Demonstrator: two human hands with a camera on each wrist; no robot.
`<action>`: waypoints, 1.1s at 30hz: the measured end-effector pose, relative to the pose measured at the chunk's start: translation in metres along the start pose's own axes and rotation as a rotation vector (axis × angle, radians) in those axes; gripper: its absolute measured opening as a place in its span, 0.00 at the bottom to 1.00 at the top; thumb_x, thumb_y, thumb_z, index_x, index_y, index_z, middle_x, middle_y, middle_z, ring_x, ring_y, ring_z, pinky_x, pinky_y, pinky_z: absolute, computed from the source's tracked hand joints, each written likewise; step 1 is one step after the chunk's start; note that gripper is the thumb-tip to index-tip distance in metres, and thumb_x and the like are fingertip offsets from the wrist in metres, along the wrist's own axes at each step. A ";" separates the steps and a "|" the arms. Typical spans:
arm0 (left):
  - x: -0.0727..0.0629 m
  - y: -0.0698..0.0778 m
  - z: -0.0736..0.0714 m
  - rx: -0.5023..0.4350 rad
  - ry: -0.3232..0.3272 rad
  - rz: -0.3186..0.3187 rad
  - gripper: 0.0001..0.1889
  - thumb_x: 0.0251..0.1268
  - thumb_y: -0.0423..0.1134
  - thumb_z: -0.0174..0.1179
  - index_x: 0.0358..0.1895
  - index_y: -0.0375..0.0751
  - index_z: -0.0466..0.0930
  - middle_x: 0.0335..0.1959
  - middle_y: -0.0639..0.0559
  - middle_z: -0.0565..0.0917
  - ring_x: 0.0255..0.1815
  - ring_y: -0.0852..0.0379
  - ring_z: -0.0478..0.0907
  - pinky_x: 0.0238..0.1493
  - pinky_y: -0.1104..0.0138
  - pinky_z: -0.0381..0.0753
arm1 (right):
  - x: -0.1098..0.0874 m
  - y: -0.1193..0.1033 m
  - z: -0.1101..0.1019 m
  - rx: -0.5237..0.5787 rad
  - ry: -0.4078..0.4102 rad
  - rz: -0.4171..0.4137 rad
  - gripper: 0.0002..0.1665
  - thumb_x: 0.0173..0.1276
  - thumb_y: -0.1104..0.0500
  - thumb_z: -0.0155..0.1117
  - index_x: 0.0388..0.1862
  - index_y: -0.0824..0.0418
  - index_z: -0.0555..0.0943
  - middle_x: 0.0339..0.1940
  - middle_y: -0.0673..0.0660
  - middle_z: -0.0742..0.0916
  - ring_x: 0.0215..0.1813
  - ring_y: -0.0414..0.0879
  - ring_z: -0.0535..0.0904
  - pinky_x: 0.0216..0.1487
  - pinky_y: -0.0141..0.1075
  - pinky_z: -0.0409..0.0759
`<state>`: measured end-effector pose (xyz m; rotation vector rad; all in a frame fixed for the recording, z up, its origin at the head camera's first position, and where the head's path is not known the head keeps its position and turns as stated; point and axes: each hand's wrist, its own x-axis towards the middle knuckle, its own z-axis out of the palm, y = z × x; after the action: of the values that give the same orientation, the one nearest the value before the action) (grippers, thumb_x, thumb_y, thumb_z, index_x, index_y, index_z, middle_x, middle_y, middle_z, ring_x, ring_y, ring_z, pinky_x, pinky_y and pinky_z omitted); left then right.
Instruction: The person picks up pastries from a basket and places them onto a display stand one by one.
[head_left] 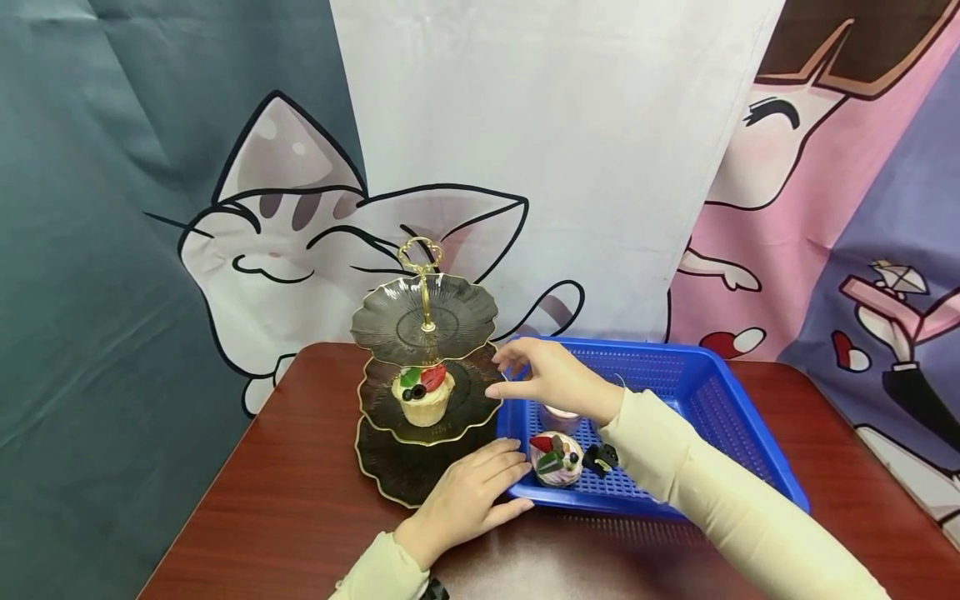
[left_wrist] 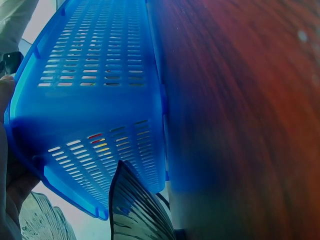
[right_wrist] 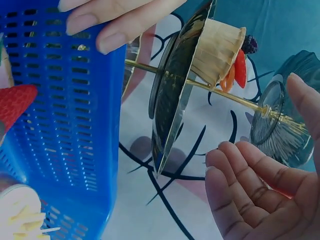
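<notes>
My left hand (head_left: 468,492) rests on the near left corner of a blue plastic basket (head_left: 757,433), fingers lying straight over the rim. My right hand (head_left: 551,379) hovers over the basket's left side, close to the middle plate of a three-tier cake stand (head_left: 423,321). Its fingers are loosely bent with thumb apart, and nothing is between them in the right wrist view. A cream-topped cupcake (head_left: 423,404) with red and green decorations sits upright on that middle plate. Inside the basket, a cupcake (head_left: 557,462) with strawberry and leaf lies near my left fingertips.
Another cupcake (head_left: 560,417) is in the basket, partly hidden under my right hand. A small black item (head_left: 600,458) lies beside the front cupcake. The stand's dark, gold-edged plates reach close to the basket on the reddish-brown table (head_left: 262,492). A printed cloth (head_left: 562,167) hangs behind.
</notes>
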<state>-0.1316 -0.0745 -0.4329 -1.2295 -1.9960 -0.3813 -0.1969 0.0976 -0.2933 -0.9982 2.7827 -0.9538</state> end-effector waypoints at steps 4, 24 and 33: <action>0.000 -0.001 0.000 -0.002 0.002 0.003 0.19 0.63 0.53 0.61 0.45 0.40 0.84 0.45 0.52 0.86 0.57 0.55 0.79 0.64 0.65 0.76 | -0.006 0.004 -0.002 0.008 0.011 0.016 0.27 0.60 0.46 0.70 0.53 0.61 0.80 0.43 0.57 0.86 0.44 0.47 0.82 0.45 0.36 0.83; -0.001 -0.003 0.001 -0.009 0.000 0.008 0.20 0.64 0.54 0.60 0.46 0.40 0.84 0.46 0.51 0.86 0.57 0.55 0.79 0.64 0.65 0.76 | -0.040 0.025 -0.005 -0.006 0.040 0.031 0.29 0.60 0.42 0.69 0.55 0.56 0.78 0.46 0.49 0.84 0.46 0.43 0.80 0.48 0.40 0.82; -0.001 -0.003 0.002 -0.003 0.002 0.007 0.20 0.64 0.54 0.60 0.46 0.40 0.84 0.46 0.51 0.86 0.57 0.54 0.80 0.64 0.65 0.75 | -0.061 0.034 -0.004 -0.082 0.065 0.043 0.28 0.58 0.42 0.70 0.51 0.59 0.80 0.44 0.53 0.85 0.44 0.44 0.80 0.42 0.35 0.82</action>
<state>-0.1346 -0.0759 -0.4347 -1.2375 -1.9890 -0.3823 -0.1683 0.1563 -0.3191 -0.9294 2.9063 -0.8890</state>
